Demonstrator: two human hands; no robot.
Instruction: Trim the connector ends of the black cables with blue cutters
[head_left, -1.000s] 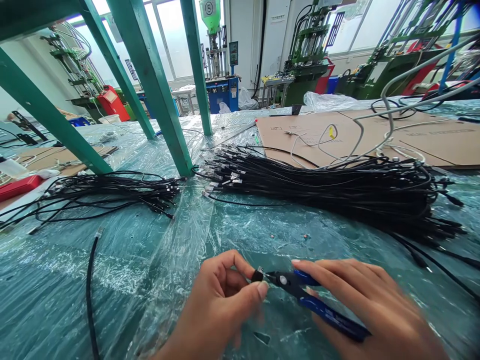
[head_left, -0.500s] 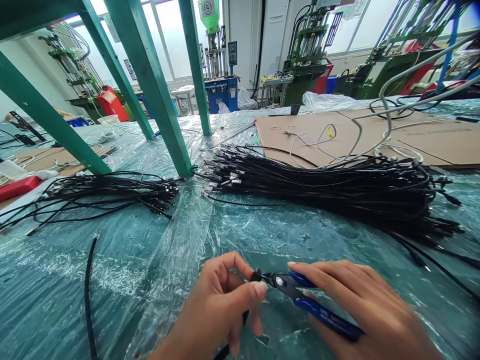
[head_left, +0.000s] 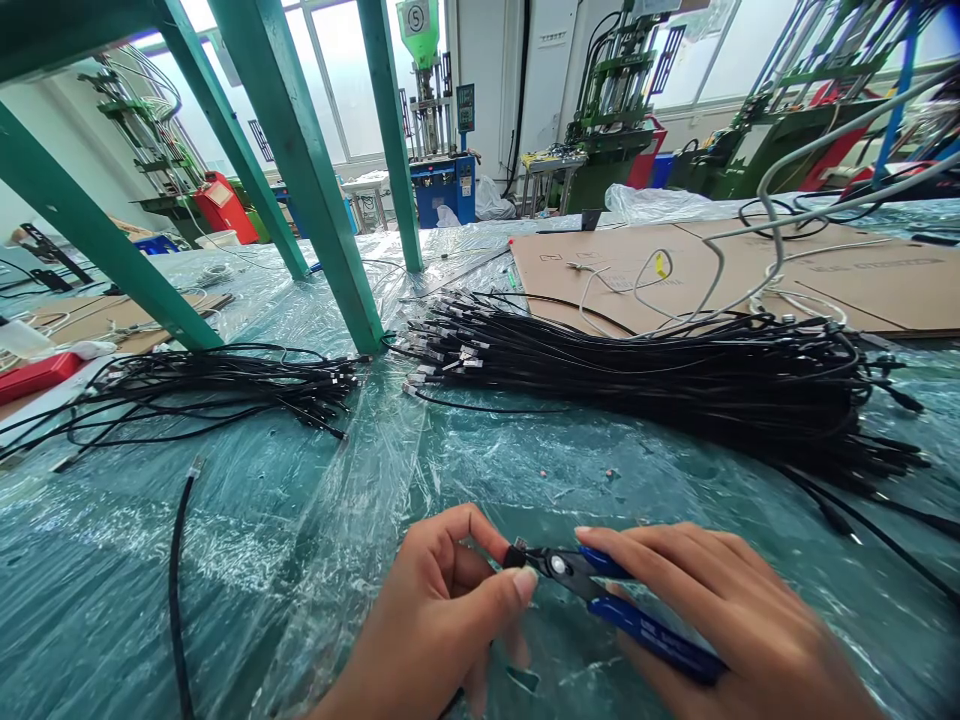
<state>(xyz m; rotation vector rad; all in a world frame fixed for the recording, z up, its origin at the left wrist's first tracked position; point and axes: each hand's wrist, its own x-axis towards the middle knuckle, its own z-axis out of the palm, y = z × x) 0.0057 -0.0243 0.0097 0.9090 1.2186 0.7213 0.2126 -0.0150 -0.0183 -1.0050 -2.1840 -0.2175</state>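
Left hand (head_left: 450, 610) pinches my black cable end (head_left: 514, 556); right hand (head_left: 727, 600) grips blue-handled wire nippers (head_left: 654, 636). Their tips meet it.

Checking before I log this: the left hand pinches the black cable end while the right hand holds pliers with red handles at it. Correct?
Not quite: in the head view, the pliers have blue handles, not red. The left hand does pinch the black cable end, and the right hand holds the pliers at it.
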